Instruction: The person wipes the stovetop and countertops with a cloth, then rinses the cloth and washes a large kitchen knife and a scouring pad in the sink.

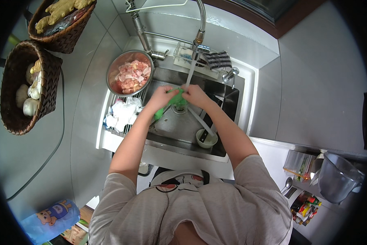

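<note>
My left hand (160,97) and my right hand (196,96) meet over the metal sink (171,125), fingers closed on a bright green item (178,97). Its exact kind is hard to make out. Water (191,73) runs from the faucet (199,38) right by my right fingers. Another green piece (159,114) shows below my left hand. In the sink's near right part sits a small pale bowl (206,143), with a black handle (203,136) in it and a long pale strip (202,122) reaching over its rim.
Left of the sink stands a steel bowl of raw meat pieces (133,76), with crumpled white plastic (123,113) on a rack beneath it. Woven baskets hold garlic (30,106) and ginger (61,12). Behind the sink are a striped cloth (217,59) and a soap dispenser (231,75).
</note>
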The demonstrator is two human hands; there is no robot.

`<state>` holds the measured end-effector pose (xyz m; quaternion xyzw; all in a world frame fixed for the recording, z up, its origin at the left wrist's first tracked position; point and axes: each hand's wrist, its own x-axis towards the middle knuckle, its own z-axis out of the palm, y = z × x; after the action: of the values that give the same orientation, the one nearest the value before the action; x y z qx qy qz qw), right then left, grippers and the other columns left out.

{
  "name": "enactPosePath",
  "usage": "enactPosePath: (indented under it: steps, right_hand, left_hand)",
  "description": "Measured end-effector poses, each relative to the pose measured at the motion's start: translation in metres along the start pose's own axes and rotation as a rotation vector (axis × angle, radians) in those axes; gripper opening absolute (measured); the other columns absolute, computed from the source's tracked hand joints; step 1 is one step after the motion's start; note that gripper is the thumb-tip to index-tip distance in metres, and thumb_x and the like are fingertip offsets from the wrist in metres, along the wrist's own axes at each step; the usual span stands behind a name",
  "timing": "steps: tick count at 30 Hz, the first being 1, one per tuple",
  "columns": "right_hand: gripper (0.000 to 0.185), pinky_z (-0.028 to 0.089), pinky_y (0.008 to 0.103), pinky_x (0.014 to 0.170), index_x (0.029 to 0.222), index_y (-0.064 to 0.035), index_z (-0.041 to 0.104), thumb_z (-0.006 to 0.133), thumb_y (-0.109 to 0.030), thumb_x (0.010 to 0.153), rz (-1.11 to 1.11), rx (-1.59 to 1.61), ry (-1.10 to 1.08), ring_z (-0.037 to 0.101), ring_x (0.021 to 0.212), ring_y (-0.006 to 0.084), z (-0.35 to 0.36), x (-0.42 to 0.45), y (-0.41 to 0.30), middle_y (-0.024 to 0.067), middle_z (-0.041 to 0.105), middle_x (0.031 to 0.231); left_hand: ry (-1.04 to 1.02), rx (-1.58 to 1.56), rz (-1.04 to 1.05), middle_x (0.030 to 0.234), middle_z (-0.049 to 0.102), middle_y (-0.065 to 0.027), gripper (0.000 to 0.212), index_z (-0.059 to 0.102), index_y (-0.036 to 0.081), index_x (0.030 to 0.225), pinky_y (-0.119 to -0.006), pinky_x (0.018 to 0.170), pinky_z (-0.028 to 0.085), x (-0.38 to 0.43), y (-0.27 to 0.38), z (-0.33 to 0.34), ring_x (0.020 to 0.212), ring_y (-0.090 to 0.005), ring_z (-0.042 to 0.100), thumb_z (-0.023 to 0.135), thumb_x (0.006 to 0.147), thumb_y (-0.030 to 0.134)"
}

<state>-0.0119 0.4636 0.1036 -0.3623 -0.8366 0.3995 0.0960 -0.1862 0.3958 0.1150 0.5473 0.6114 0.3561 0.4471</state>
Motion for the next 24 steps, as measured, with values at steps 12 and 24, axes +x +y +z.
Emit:
enactPosePath:
  steps: [12, 24]
  right_hand:
    - [0.021, 0.044, 0.0342, 0.062, 0.086, 0.0015, 0.056, 0.050, -0.017, 0.081, 0.062, 0.275, 0.049, 0.057, 0.066, 0.0253, -0.001, 0.001, -0.004, 0.0180, 0.057, 0.072]
    - [0.020, 0.044, 0.0342, 0.066, 0.096, 0.0004, 0.056, 0.047, -0.008, 0.080, 0.028, 0.498, 0.255, 0.056, 0.073, 0.0300, 0.016, -0.018, 0.010, 0.0176, 0.056, 0.082]
  left_hand:
    - [-0.050, -0.207, -0.165, 0.062, 0.056, 0.0020, 0.023, 0.062, 0.000, 0.074, -0.022, 0.052, 0.039, 0.002, 0.016, -0.010, 0.055, -0.0045, 0.047, 0.056, 0.085, 0.019]
    - [0.025, 0.136, 0.021, 0.062, 0.058, -0.0127, 0.026, 0.063, 0.000, 0.079, -0.032, 0.053, 0.042, 0.012, 0.011, 0.030, 0.056, -0.0175, 0.056, 0.063, 0.076, 0.026]
